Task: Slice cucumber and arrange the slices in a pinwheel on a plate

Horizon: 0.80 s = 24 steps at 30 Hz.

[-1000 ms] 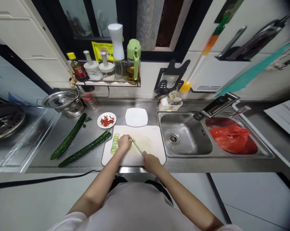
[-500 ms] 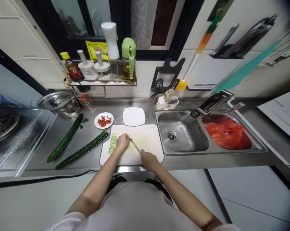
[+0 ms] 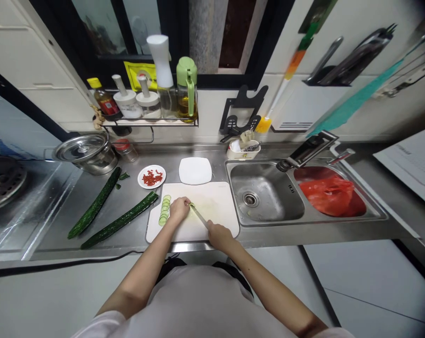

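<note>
My right hand (image 3: pixel 220 235) is closed round the handle of a knife (image 3: pixel 199 216), whose blade slants up and left over the white cutting board (image 3: pixel 212 232). At the blade's tip my left hand (image 3: pixel 180 209) has its fingers pinched on a small cucumber piece (image 3: pixel 192 205), mostly hidden by the fingers. A row of overlapping cucumber slices (image 3: pixel 165 211) lies left of that hand on the board. Two long cucumbers, one nearer the board (image 3: pixel 122 220) and one farther left (image 3: pixel 96 203), rest on the steel counter.
Behind the board stand a white plate (image 3: pixel 195 171) and a small dish (image 3: pixel 141 178) with red pieces. The sink (image 3: pixel 268 192) is to the right, with a red plastic bag (image 3: pixel 327 195) in its second basin. A lidded pot (image 3: pixel 92 159) stands back left, below a rack of bottles.
The view has shifted very slightly. Both hands, the knife and the cucumber piece stay in nearly the same place on the board.
</note>
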Available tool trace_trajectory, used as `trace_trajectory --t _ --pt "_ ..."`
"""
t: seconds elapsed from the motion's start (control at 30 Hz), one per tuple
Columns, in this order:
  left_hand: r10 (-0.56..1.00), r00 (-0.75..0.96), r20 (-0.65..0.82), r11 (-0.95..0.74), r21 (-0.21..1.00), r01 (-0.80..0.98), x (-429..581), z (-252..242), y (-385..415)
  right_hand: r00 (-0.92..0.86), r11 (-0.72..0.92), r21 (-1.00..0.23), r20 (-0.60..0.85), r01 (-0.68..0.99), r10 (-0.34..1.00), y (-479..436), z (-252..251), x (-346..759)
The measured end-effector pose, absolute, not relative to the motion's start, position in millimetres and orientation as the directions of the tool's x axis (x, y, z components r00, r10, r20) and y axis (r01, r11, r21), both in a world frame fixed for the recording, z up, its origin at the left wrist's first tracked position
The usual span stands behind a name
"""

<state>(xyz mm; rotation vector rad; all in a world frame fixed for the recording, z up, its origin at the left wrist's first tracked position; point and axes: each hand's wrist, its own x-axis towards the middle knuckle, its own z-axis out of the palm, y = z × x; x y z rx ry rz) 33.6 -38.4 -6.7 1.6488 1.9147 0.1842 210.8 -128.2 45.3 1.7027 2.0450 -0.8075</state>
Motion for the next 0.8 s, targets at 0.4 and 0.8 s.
trace_trajectory --t 0.4,0.8 --pt "0.928 0.002 -0.373 0.209 0.525 0.825 28.0 -12.5 -28.7 -0.221 0.129 -0.196 -0.582 0.972 0.782 -127.0 43.1 211.3" --pt "0.919 0.044 -0.392 0.196 0.551 0.811 26.0 -13.2 -23.9 -0.221 0.129 -0.198 -0.576 0.972 0.787 -125.5 44.1 208.8"
